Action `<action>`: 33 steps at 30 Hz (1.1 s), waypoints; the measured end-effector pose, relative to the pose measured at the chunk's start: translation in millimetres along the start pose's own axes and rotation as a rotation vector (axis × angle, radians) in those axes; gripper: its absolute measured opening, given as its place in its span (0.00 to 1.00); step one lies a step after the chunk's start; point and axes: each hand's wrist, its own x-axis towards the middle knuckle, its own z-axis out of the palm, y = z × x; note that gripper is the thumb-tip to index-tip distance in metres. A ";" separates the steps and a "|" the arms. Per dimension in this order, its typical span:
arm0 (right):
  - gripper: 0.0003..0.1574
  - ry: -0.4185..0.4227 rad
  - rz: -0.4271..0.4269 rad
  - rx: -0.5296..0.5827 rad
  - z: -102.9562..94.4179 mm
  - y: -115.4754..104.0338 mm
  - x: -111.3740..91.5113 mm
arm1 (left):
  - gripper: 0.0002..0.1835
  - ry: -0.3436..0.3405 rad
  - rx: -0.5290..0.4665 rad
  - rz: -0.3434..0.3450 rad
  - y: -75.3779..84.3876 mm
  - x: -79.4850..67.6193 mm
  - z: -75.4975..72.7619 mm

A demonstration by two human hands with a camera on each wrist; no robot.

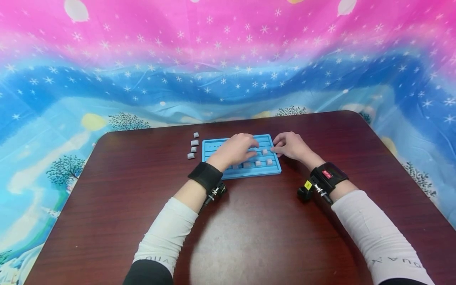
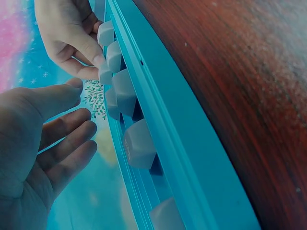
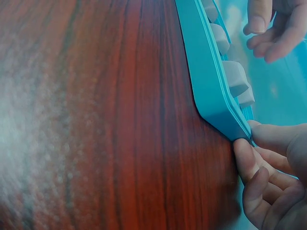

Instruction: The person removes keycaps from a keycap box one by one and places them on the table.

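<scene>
A blue tray (image 1: 254, 172) with raised ridges lies on the table, bearing several pale grey keycaps (image 1: 269, 162) in rows. My left hand (image 1: 236, 150) hovers over its middle, fingers loosely bent; in the left wrist view nothing sits between the thumb and fingers (image 2: 72, 129). My right hand (image 1: 293, 146) is at the tray's right side. In the right wrist view its thumb and fingers (image 3: 245, 155) pinch the tray's edge near the corner. Part of the tray and some keycaps are hidden beneath the left hand.
Several loose keycaps (image 1: 194, 143) stand in a column left of the tray. The dark red-brown wooden table (image 1: 256, 229) has a patterned cloth (image 1: 228, 79) hanging behind and beside it. Each wrist wears a black strap (image 1: 205, 177) with a small camera.
</scene>
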 end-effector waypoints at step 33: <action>0.19 0.007 0.001 0.007 0.9 -0.9 -1.2 | 0.13 -0.058 0.013 -0.048 5.9 11.5 8.4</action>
